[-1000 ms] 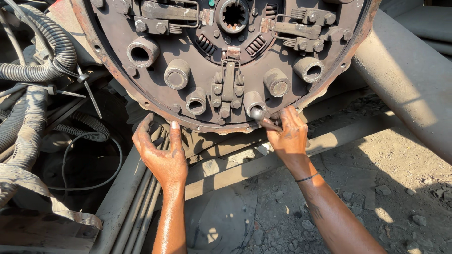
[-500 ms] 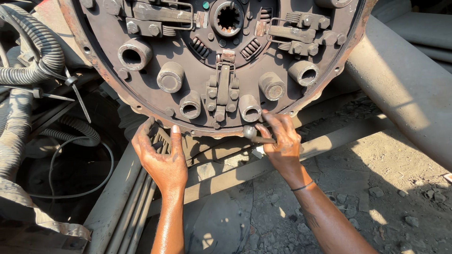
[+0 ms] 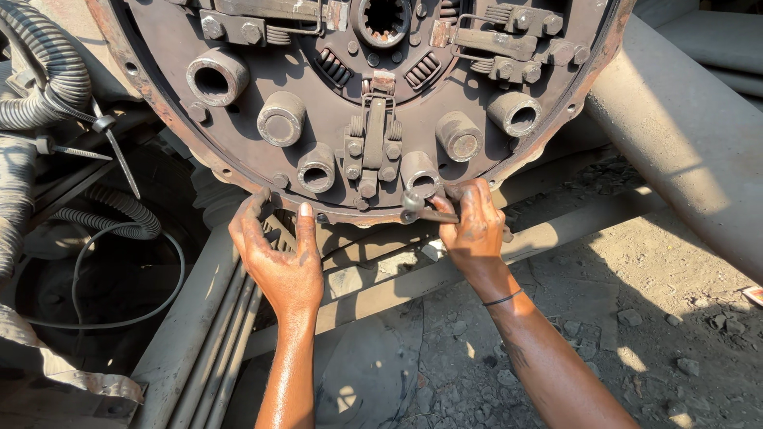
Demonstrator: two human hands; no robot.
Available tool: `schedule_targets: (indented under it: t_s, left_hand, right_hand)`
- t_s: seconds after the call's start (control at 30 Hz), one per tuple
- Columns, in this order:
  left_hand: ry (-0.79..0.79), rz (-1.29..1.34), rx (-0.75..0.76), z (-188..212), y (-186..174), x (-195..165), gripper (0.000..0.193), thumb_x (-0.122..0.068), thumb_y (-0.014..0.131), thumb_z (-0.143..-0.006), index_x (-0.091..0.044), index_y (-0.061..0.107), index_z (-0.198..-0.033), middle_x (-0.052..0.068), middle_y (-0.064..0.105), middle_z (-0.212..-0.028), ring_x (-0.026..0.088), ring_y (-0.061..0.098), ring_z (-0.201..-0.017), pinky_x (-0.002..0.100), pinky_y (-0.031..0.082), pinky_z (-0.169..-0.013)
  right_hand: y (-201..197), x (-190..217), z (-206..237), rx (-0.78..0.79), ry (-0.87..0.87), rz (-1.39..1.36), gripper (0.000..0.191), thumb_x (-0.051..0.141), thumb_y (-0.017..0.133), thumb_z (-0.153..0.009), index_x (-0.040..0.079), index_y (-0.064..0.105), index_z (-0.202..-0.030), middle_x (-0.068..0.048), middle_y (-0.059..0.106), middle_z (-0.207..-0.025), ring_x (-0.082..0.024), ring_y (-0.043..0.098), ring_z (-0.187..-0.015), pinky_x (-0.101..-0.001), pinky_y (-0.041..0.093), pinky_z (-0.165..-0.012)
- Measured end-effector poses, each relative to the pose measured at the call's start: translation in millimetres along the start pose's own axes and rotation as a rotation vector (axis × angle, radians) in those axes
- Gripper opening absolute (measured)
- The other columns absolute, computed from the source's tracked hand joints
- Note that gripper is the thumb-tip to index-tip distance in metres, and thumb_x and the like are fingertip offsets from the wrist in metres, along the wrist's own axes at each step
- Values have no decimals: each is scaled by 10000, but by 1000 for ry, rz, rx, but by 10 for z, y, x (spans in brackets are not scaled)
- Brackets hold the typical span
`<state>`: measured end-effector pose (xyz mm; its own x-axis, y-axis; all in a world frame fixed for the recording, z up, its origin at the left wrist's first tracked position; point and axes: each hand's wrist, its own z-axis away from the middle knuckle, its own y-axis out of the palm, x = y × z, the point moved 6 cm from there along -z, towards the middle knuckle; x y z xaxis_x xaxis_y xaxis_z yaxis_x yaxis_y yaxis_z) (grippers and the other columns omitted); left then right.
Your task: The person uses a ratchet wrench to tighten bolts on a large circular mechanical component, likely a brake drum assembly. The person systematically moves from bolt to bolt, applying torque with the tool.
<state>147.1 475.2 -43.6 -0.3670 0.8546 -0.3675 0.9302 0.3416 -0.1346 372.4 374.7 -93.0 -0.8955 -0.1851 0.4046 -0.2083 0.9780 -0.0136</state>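
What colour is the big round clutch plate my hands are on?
Rusty brown, with a dark greasy face, best seen in the head view: clutch plate.

head cam | looks down and forward | close on clutch plate (image 3: 373,103) lower rim | single view

Black corrugated hoses (image 3: 48,71) are curling down the left side, with a thin black cable (image 3: 119,262) looping below them and black cable ties (image 3: 107,135) hanging close by. A thick grey pipe (image 3: 683,135) is slanting across the upper right, catching sunlight, while grey metal frame rails (image 3: 199,342) are running diagonally underneath. Dusty ground (image 3: 636,318) strewn with small stones is lying at the lower right.
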Motion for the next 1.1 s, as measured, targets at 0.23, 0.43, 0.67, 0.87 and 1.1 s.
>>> schedule_targets:
  t_s: [0.23, 0.43, 0.67, 0.87, 1.1]
  left_hand:
    - [5, -13, -12, -15, -29, 24, 476, -216, 786, -974, 8, 594, -1347, 176, 530, -1346, 322, 556, -1311, 459, 428, -1129]
    - [-1, -5, -6, -1, -10, 22, 473, -207, 791, -972, 10, 596, -1344, 183, 522, -1351, 326, 553, -1318, 460, 422, -1139]
    - [-10, -5, -6, -21, -24, 34, 477, -200, 786, -972, 19, 594, -1350, 187, 518, -1353, 327, 550, -1324, 459, 418, -1144]
    - [3, -22, -6, -16, -19, 31, 474, -199, 789, -972, 19, 595, -1346, 185, 523, -1350, 327, 551, -1319, 464, 418, -1143]
    - [-6, -15, -17, -23, -18, 58, 467, -203, 786, -977, 12, 600, -1347, 184, 522, -1346, 325, 556, -1317, 463, 424, -1137]
  right_hand:
    - [-46, 71, 37, -82, -82, -137, 343, 143, 796, -892, -47, 629, -1123, -157, 621, -986, -290, 677, -793, -392, 544, -629]
    - [-3, -25, 4, -25, 32, -2, 319, 137, 852, -878, -29, 589, -946, -168, 604, -890, -351, 645, -777, -425, 524, -673]
    - [-23, 54, 8, -85, -59, -144, 180, 64, 765, -948, -12, 673, -1082, -155, 651, -942, -305, 700, -789, -404, 562, -673]
    - [8, 55, -11, -22, -39, -95, 288, 83, 772, -905, -52, 592, -1086, -183, 606, -913, -363, 657, -767, -424, 533, -654]
    - [38, 53, 7, -59, 7, -18, 226, 58, 757, -940, -24, 547, -936, -172, 536, -864, -369, 587, -679, -451, 457, -570]
